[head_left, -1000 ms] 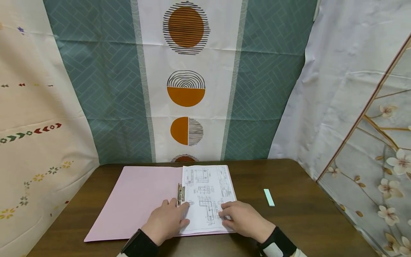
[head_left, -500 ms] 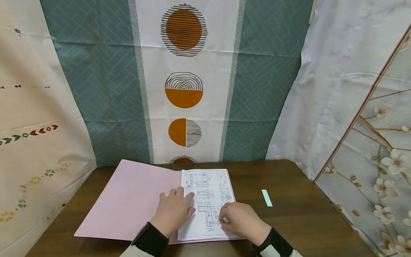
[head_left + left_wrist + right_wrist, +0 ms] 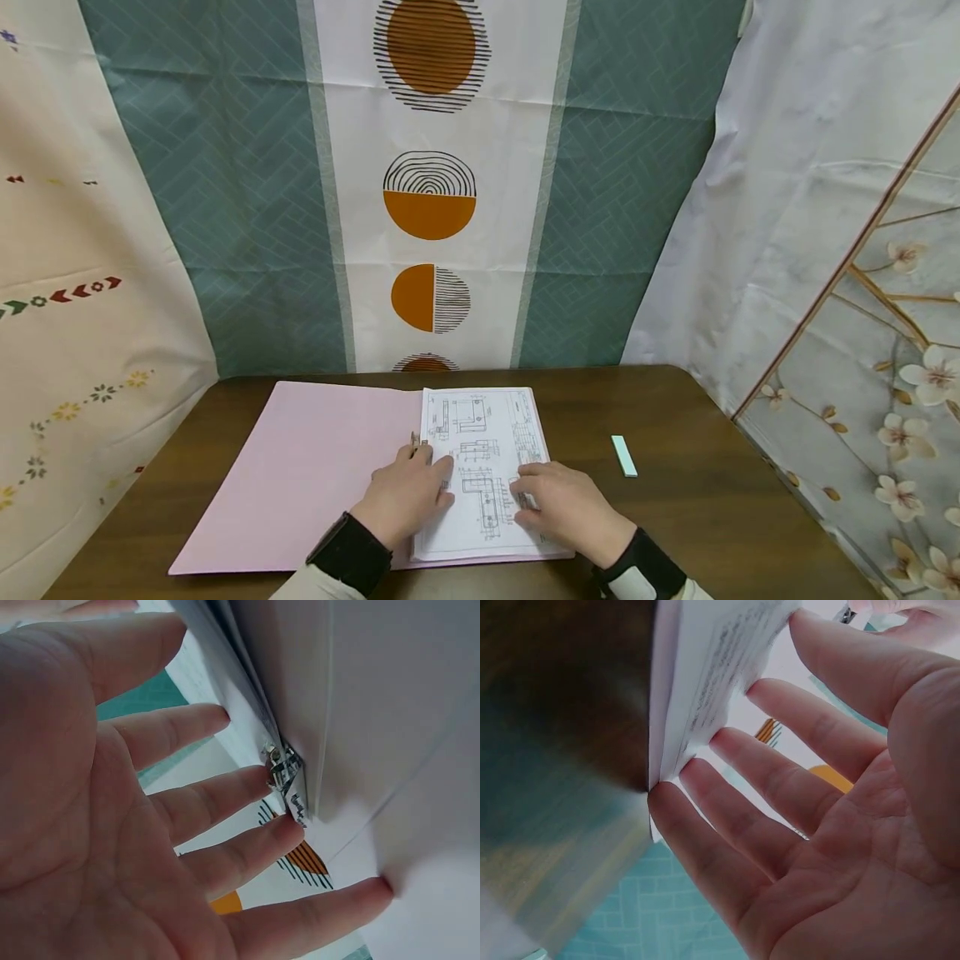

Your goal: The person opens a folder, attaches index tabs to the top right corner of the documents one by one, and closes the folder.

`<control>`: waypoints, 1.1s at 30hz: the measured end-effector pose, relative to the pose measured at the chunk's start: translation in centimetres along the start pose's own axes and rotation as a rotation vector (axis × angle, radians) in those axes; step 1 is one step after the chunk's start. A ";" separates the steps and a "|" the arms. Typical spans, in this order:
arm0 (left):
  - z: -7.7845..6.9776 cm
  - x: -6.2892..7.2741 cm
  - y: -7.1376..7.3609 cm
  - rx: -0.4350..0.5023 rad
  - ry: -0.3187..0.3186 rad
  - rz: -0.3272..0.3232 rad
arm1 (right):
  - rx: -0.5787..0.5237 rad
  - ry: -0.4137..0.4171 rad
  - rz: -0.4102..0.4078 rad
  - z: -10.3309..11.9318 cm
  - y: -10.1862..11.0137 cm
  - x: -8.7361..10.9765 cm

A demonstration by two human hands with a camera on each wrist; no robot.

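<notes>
On the table, the pink cover has lowered.

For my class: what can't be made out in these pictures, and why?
Head view: the paper, its writing too small to read.
Head view: the clip, partly hidden by the left hand.
Head view: the lowest orange shape, its bottom hidden by the table.
Right wrist view: the paper's print, blurred.

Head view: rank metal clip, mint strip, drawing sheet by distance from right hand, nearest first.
1. Drawing sheet: under the right hand.
2. Mint strip: on the table, to its right.
3. Metal clip: to its left, by the left hand.
</notes>
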State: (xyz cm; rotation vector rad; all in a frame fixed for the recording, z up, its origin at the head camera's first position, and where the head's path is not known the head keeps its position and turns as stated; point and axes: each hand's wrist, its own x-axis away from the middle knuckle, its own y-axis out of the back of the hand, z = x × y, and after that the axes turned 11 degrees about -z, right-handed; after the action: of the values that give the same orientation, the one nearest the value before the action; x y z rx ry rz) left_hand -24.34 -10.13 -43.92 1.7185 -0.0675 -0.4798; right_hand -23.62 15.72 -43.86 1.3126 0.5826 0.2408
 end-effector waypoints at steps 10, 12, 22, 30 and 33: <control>-0.2 0.1 0.9 -0.031 -0.021 -0.023 | -0.037 -0.016 -0.007 0.3 0.3 -0.1; -0.5 0.2 1.0 -0.035 -0.012 -0.024 | -0.051 -0.022 -0.012 0.2 0.3 0.0; -0.9 0.3 1.1 -0.099 -0.022 -0.141 | 0.018 -0.153 -0.193 -1.9 0.8 1.0; -0.9 0.5 1.6 -0.080 -0.047 -0.164 | 0.093 -0.231 -0.183 -5.5 1.1 2.9; -0.9 0.5 1.7 -0.068 -0.054 -0.160 | 0.116 -0.249 -0.184 -6.6 1.0 3.3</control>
State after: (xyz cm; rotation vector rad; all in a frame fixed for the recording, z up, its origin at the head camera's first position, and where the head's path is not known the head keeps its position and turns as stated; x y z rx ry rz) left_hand -23.25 -9.84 -42.35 1.6515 0.0476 -0.6397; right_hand -24.21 23.14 -44.68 1.3665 0.5068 -0.1084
